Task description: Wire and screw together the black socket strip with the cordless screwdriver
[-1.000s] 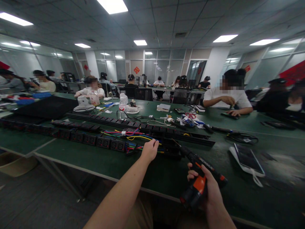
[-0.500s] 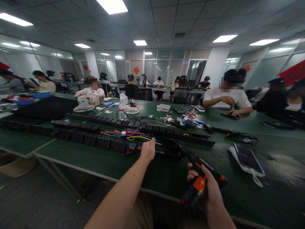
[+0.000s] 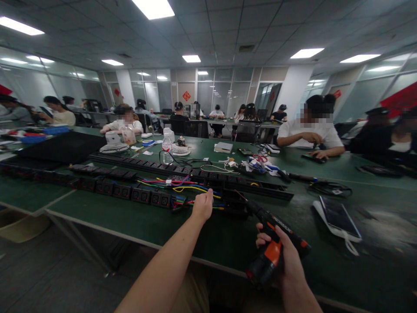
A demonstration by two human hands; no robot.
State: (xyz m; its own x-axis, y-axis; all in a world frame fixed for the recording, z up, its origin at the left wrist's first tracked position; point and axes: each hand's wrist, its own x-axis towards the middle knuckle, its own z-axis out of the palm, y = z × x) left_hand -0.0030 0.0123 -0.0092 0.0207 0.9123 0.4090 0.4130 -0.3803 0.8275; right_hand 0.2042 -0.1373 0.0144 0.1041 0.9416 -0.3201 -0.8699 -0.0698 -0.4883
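My right hand (image 3: 283,248) is wrapped round the grip of a black and orange cordless screwdriver (image 3: 271,254). Its long thin bit points up and left at the black end piece (image 3: 233,202) of a power strip. My left hand (image 3: 203,205) is closed at the coloured wires, thumb up, beside that end piece; what its fingers hold is hidden. Yellow, red, blue and green wires (image 3: 185,188) run from the left to the hand. The row of black sockets (image 3: 141,196) lies to the left of it, and a second long socket strip (image 3: 198,174) lies behind.
A phone (image 3: 340,219) with a white power bank lies at the right. Further back are tangled cables and red-handled scissors (image 3: 259,158), a white box (image 3: 223,147), a plastic bottle (image 3: 167,150) and small fans (image 3: 180,150). A co-worker (image 3: 311,130) sits across the table.
Both hands and the screwdriver stay almost exactly where they were. The co-worker across the table has shifted a hand slightly.
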